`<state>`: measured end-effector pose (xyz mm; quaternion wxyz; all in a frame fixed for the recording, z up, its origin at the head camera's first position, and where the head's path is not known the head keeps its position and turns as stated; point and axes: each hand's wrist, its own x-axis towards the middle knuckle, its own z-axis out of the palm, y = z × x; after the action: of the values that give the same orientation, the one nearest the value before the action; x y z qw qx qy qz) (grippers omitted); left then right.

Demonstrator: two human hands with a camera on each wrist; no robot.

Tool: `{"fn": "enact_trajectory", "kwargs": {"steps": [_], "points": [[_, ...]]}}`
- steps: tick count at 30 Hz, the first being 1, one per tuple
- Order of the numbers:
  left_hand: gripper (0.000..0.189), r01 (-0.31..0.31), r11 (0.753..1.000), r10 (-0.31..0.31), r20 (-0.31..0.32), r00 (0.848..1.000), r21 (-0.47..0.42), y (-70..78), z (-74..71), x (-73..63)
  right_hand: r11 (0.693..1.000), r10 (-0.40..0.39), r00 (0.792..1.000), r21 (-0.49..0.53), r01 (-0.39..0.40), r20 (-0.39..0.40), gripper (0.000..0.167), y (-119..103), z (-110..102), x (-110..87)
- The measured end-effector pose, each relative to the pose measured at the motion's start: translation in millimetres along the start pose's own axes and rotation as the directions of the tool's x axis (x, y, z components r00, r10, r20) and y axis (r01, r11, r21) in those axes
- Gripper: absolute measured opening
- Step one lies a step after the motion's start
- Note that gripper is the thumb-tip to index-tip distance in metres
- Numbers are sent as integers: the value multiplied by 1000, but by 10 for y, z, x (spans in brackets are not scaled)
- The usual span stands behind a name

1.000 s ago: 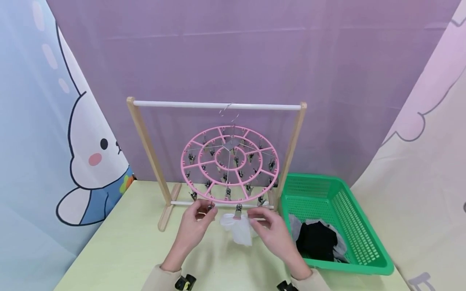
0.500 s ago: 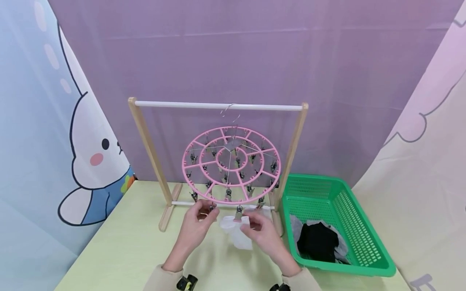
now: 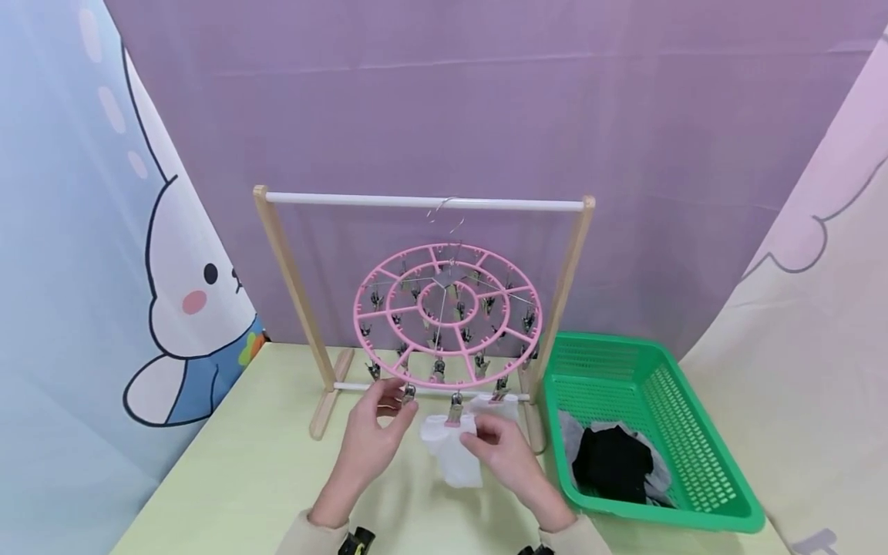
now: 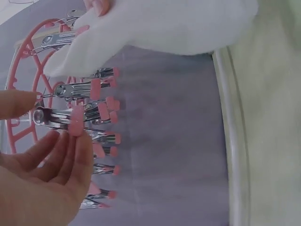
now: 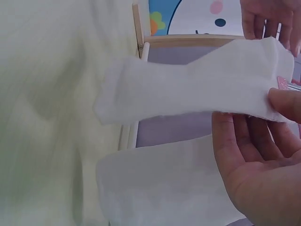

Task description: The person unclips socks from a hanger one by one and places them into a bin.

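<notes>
A white sock (image 3: 454, 455) hangs by one edge from a metal clip (image 3: 455, 408) at the front of the pink round hanger (image 3: 361, 308). My right hand (image 3: 509, 455) pinches the sock close beside that clip, thumb on one face and fingers on the other. In the right wrist view, the sock (image 5: 188, 89) stretches away from the pink clip tip. My left hand (image 3: 375, 432) has thumb and fingers around a neighbouring clip (image 4: 59, 117), whose pink-tipped jaws hold nothing. A second white sock (image 5: 160, 183) hangs farther right, from another clip (image 3: 501, 388).
The hanger hooks over the white top bar (image 3: 423, 202) of a wooden rack (image 3: 291, 285) on the pale table (image 3: 229, 462). Several bare clips dangle from its rings. At right, a green basket (image 3: 721, 462) contains black cloth (image 3: 613, 462) and grey cloth (image 3: 655, 478).
My right hand has moved left onto the front sock, uncovering the second sock behind. The left hand stays at its clip. The head view has shifted slightly.
</notes>
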<state>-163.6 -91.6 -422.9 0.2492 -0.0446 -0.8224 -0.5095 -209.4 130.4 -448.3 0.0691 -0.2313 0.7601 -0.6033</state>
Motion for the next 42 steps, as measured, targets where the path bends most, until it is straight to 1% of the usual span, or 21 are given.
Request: {"fn": "enact_trajectory", "kwargs": {"steps": [2,3,4,6,8,10,11,13,15,17,19,21,23,24,26,29,33,35,38,40,42], "points": [[38,-71,995,75,-54,996,69,11,-6,-34,1000,5,1000,1,-5,5,13,-19,1,-16],[38,-109,988,119,-87,989,107,17,-9,-53,1000,8,1000,2,-8,10,13,-28,3,-23],[36,-149,978,167,-121,978,145,20,-13,-71,1000,12,1000,0,-12,13,13,-38,5,-28],[31,-231,953,267,-180,947,196,37,-20,-97,1000,17,1000,-6,-17,24,14,-55,11,-36],[25,-311,926,353,-204,913,212,66,-24,-106,1000,20,999,-18,-19,33,15,-65,16,-40],[23,-387,900,423,-190,886,200,98,-16,-97,1000,17,999,-27,-16,37,16,-69,17,-43],[22,-414,890,445,-172,879,192,118,-9,-91,1000,14,999,-27,-13,40,16,-70,16,-45],[22,-453,874,477,-127,870,178,146,15,-76,1000,11,999,-27,-10,44,17,-73,13,-46],[23,-464,870,482,-83,872,166,160,45,-68,1000,6,999,-21,-5,53,17,-76,10,-45],[23,-454,877,466,-43,884,158,168,77,-69,1000,0,998,-14,1,66,17,-75,8,-46],[24,-423,895,427,-5,904,142,173,111,-72,1000,-1,997,-15,2,76,17,-77,7,-46],[26,-368,923,366,42,930,112,185,143,-68,1000,-1,997,-15,2,80,17,-81,4,-48],[28,-294,951,286,93,954,92,202,174,-54,1000,-9,996,-17,11,87,16,-84,2,-47],[29,-253,964,242,120,963,85,214,187,-44,1000,-14,996,-23,16,90,15,-87,0,-46],[32,-181,981,167,169,971,70,233,212,-16,999,-33,994,-24,36,101,15,-86,1,-41],[33,-112,993,100,223,970,42,241,250,36,998,-59,991,-19,62,118,14,-87,4,-34],[34,-37,998,47,272,961,-44,227,277,102,997,-66,990,-28,70,123,13,-85,3,-32],[33,12,996,15,294,956,-90,215,280,125,997,-62,990,-36,67,124,13,-81,3,-32],[30,68,988,-20,319,948,-141,197,284,146,998,-45,990,-26,49,131,15,-86,5,-34],[27,90,982,-33,325,945,-163,190,289,151,1000,-27,991,-8,29,135,16,-96,7,-37],[25,97,981,-38,327,944,-166,189,293,152,1000,-14,991,6,14,134,17,-110,7,-39]]}}
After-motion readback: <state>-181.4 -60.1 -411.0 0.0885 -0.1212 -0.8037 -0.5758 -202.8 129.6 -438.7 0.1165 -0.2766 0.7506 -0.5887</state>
